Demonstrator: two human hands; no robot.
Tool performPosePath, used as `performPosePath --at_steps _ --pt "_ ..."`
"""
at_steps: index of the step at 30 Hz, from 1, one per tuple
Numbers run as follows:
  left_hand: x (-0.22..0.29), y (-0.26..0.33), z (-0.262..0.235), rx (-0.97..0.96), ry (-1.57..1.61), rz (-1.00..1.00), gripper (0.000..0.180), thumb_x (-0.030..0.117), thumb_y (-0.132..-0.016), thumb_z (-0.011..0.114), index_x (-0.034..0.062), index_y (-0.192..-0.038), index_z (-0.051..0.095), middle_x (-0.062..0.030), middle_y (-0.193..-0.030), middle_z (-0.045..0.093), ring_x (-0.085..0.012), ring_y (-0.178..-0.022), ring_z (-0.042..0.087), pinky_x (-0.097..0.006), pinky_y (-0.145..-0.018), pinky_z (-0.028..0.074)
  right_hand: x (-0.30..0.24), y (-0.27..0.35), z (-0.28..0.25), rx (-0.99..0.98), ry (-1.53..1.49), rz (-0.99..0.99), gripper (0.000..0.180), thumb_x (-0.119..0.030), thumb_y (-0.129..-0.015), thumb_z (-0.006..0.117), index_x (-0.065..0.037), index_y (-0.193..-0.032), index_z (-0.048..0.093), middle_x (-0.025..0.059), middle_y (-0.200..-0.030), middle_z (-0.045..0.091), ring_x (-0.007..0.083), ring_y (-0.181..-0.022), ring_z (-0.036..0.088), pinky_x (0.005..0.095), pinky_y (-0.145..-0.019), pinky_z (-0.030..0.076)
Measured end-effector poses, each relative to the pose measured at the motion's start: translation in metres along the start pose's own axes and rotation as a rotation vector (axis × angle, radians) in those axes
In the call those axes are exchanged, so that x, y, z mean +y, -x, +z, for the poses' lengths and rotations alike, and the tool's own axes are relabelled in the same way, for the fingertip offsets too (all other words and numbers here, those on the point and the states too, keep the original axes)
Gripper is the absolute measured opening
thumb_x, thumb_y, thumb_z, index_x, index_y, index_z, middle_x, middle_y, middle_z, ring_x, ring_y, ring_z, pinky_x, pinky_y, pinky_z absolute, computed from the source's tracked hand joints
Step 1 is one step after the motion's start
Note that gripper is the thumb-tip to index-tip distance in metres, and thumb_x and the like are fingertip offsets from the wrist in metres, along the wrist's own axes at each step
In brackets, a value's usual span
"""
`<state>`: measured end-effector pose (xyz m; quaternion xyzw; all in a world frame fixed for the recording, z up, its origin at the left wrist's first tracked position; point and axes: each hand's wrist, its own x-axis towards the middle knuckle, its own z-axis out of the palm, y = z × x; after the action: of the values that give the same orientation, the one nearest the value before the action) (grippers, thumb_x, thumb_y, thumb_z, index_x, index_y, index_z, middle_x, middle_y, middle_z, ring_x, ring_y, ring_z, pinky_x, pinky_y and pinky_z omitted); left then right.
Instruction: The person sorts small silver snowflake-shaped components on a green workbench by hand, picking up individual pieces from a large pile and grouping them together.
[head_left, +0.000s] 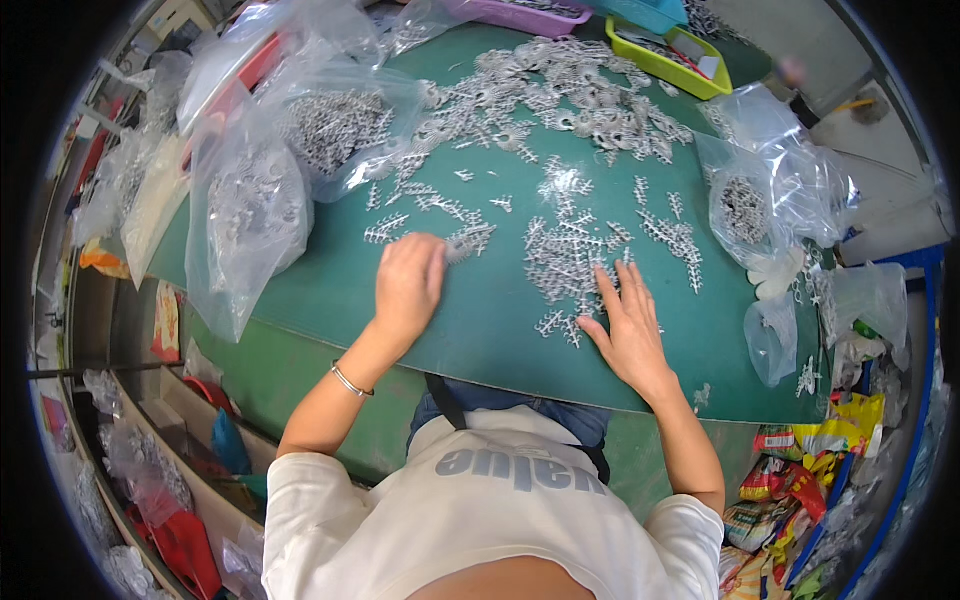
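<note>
Silvery branched pieces [565, 262] form a heap on the green table [460, 345]. On the heap's right rim rests the right hand [632, 330], fingers spread, gripping nothing that shows. Left of the heap, the left hand [410, 280] is curled in beside loose pieces; blur hides its fingertips, so I cannot tell whether it grasps one. Farther left of the heap stand two clear bags, the far bag [345, 183] full of small grey pieces, the near bag [235, 280] holding paler ones. Right of the heap, an open clear bag [725, 165] holds more grey pieces. Beyond the heap lie scattered flat pieces [560, 90], then a purple tray [510, 20] and a lime tray [665, 75], both with contents. Bare green surface runs between the heap and the table's near edge, and between heap and left hand.
</note>
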<state>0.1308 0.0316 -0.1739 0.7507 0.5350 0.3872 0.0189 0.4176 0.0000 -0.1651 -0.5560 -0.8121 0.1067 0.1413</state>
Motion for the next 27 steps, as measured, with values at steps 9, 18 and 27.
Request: performPosePath --at_steps 9,18,27 --pt "0.01 -0.032 0.0 -0.103 0.245 -0.349 0.015 0.01 -0.093 0.044 -0.0033 -0.092 0.052 -0.0165 -0.066 0.057 -0.0264 -0.06 0.062 -0.033 -0.053 0.044 0.098 -0.036 0.003 0.249 0.101 0.19 0.053 -0.035 -0.087 0.054 -0.003 -0.127 0.045 0.0226 -0.132 0.039 0.0389 -0.124 0.034 0.0472 -0.101 0.026" --pt "0.009 -0.021 -0.015 -0.06 1.1 -0.757 0.02 0.01 -0.093 0.047 -0.0068 -0.102 0.054 -0.0087 -0.081 0.063 -0.0156 -0.07 0.065 -0.021 -0.055 0.049 0.056 -0.019 -0.026 0.201 -0.347 0.101 0.03 -0.023 -0.088 0.054 -0.004 -0.111 0.059 0.0187 -0.127 0.046 0.0353 -0.118 0.042 0.0408 -0.099 0.033" --pt "-0.008 -0.042 -0.166 0.605 -0.084 -0.273 0.011 0.006 -0.083 0.059 -0.0024 -0.089 0.064 -0.0119 -0.065 0.063 -0.0172 -0.059 0.064 -0.028 -0.055 0.049 0.062 0.01 -0.019 0.265 -0.348 0.053 0.022 -0.011 -0.082 0.059 0.001 -0.101 0.06 0.0163 -0.114 0.054 0.0322 -0.107 0.049 0.0379 -0.093 0.037"
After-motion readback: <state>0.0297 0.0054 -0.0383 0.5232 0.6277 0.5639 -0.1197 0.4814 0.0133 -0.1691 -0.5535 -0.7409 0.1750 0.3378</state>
